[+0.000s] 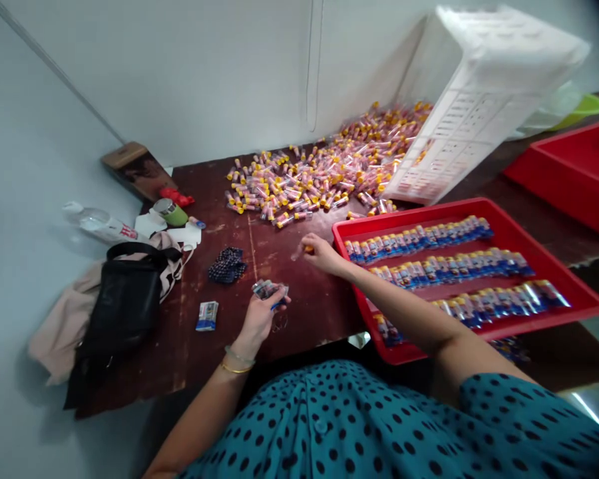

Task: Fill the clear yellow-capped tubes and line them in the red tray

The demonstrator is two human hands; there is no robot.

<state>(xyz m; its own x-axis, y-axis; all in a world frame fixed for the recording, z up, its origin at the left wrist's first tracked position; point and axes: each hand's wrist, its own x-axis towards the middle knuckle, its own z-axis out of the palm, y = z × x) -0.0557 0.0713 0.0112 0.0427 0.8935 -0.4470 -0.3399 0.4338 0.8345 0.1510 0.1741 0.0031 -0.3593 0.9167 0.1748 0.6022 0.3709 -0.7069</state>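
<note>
The right hand [322, 254] pinches a small tube [296, 254] by its yellow end between thumb and fingers, its clear end poking out over the middle of the table [209, 193] — a light grip that likely suits so slim a thing. The left hand [259, 311] is closed around a small bunch of clear and blue wrappers [265, 288], thumb on top, seemingly to keep them together. The heap of loose tubes [299, 183] lies beyond both hands, probably to stay within reach, and a tilted white crate [509, 73] stands at its right. The red tray [404, 219] holds blue-based packs [419, 237] in rows, perhaps for easy counting. The pinched tube looks transparent and glossy, yellow at one end; blur hides whether anything is inside.
</note>
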